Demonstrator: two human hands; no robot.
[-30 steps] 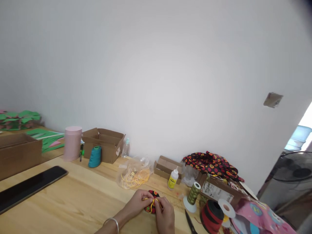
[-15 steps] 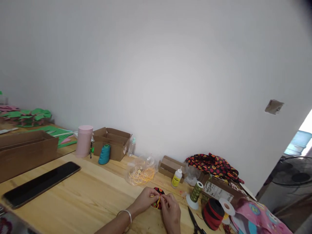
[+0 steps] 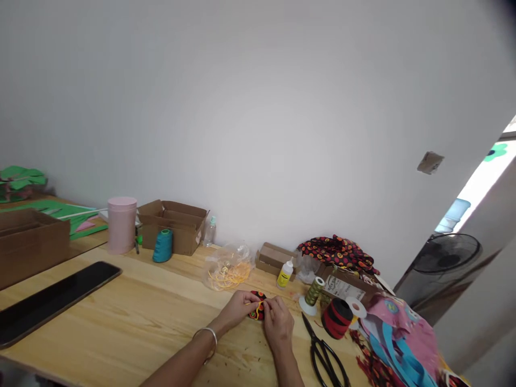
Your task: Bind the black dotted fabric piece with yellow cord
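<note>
A small dark fabric piece [image 3: 258, 295] with red and yellow print lies between my hands at the front of the table. Over it runs a thin yellow cord [image 3: 258, 312]. My left hand [image 3: 237, 309], with a bangle on its wrist, pinches the cord from the left. From the other side my right hand [image 3: 279, 321] pinches near the same spot, its fingertips almost meeting the left ones. Part of the fabric is hidden behind the fingers. Black scissors [image 3: 322, 352] lie to the right of my right hand.
Behind my hands are a bag of yellow cord [image 3: 229, 274], a glue bottle [image 3: 285, 274] and a small cardboard box [image 3: 275, 259]. Thread spools [image 3: 314, 292], a red and black ribbon roll [image 3: 337, 318] and pink fabric [image 3: 411, 328] stand right. A black phone-like slab [image 3: 60, 301] lies left.
The whole view has shifted, so the table's things appear further left and slightly higher, and more of the scissors shows. Both hands still pinch the cord over the fabric.
</note>
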